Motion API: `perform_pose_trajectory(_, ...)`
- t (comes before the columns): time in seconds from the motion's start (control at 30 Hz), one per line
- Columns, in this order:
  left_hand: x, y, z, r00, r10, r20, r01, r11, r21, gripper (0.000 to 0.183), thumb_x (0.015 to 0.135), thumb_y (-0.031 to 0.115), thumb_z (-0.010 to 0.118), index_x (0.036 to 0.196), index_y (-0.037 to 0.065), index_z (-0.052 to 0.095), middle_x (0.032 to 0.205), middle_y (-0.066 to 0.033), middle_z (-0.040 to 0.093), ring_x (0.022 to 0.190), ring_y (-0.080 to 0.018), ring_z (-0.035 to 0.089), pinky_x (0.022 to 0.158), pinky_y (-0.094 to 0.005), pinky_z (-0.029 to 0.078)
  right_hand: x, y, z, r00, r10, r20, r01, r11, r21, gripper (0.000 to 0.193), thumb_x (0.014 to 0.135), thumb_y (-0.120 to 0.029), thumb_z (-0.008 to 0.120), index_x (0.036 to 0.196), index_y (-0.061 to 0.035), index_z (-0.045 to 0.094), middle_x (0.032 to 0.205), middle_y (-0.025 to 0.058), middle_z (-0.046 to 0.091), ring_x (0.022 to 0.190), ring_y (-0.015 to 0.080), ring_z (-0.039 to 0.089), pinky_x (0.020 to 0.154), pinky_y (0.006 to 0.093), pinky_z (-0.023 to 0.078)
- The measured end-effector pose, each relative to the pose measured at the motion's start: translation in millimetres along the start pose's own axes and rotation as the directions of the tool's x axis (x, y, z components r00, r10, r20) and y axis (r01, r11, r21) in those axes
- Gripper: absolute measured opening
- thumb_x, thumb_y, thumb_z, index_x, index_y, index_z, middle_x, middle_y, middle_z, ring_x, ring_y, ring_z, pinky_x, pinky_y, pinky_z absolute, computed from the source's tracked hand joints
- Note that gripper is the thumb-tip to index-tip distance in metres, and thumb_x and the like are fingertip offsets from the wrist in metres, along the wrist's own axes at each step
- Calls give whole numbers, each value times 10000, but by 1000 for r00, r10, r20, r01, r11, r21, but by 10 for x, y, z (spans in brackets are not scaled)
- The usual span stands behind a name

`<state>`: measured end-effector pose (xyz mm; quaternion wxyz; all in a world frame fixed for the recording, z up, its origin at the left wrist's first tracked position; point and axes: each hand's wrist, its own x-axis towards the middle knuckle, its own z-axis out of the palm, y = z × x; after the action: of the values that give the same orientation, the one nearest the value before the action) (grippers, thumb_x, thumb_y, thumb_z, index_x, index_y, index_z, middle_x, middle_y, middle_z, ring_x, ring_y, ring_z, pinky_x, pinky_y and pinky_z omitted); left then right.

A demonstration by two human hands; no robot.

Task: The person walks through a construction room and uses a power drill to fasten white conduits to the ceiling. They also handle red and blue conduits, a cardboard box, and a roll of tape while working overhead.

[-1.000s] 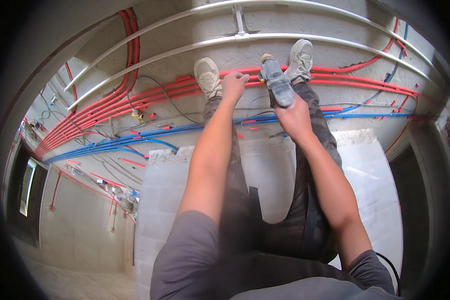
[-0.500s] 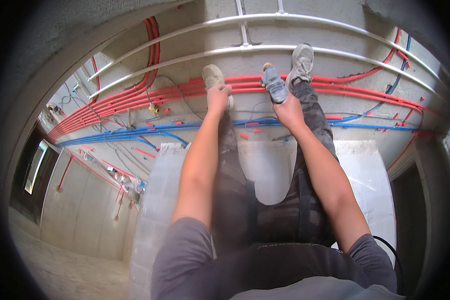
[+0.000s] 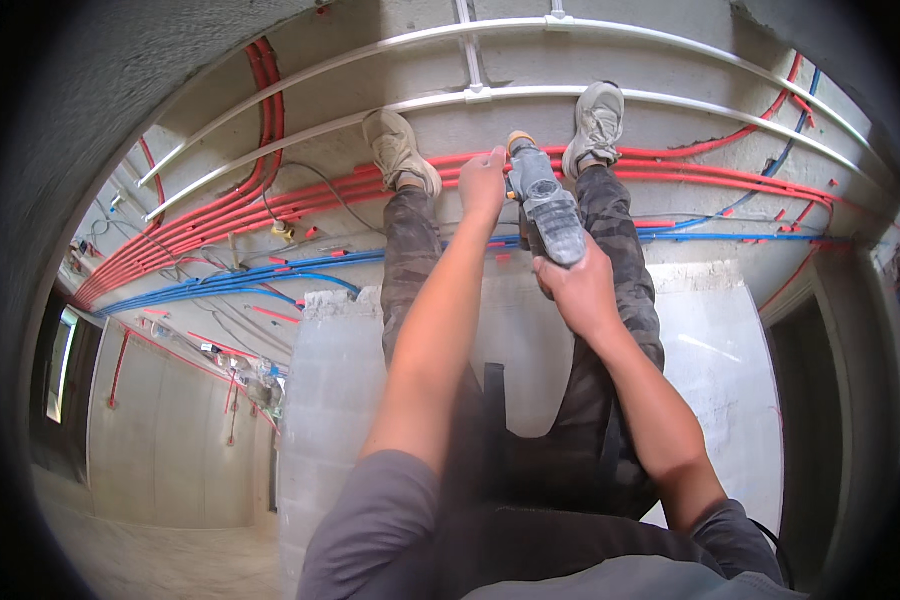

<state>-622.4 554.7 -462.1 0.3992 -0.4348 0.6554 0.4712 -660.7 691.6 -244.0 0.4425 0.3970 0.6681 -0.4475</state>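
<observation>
And there's the grey power tool (image 3: 548,205), dusty, between our two shoes, its tan tip (image 3: 519,140) pointing away from us! Our right hand (image 3: 582,288) is closed around its near end, a full grip. Our left hand (image 3: 483,185) is up just beside the tool's front, fingers drawn narrow; whether they pinch anything, we can't tell. Under the tool, in our line of sight, run the red pipes (image 3: 320,196), and nearer us, the blue pipes (image 3: 270,273). Left shoe (image 3: 398,150) on one side, right shoe (image 3: 598,125) on the other, camouflage trousers (image 3: 410,262) leading back to us. Past the shoes, white pipes (image 3: 530,92) curve right across, and a pale panel (image 3: 345,400) lies below our legs.
</observation>
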Motion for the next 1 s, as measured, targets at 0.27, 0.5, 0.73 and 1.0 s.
perform_pose_trajectory(0.27,276,364,-210,929,-97,357,301,758,-578,601,1004,605,495,1251,77,640,1169,-52,666,1075,-213,609,945,-397,465,138,-422,258,991,-94,-92,110,977,180,285,834,-53,739,1083,18,620,903,105,712,820,142,663,772,310,522)
perform_pose_trajectory(0.5,666,531,-196,868,0,496,414,550,-725,559,1028,575,460,1285,99,604,1155,-70,676,1074,-246,634,961,-422,499,509,-686,398,969,-216,-116,223,974,47,288,817,-60,731,1065,15,605,897,159,707,836,224,719,744,366,546)
perform_pose_trajectory(0.73,782,503,-102,855,68,514,439,430,-789,506,1038,547,456,1173,87,618,1021,-77,689,930,-245,676,831,-427,555,738,-509,469,956,-265,-124,266,964,-13,300,787,-74,725,1044,10,595,898,240,690,879,444,680,751,434,535)
perform_pose_trajectory(1.0,1031,328,-24,865,47,500,429,451,-783,555,1029,572,459,1260,92,615,1142,-72,696,1058,-244,661,951,-426,526,917,-453,512,953,-265,-150,268,964,-4,328,779,-80,722,1068,20,603,930,240,693,898,451,675,775,434,532)
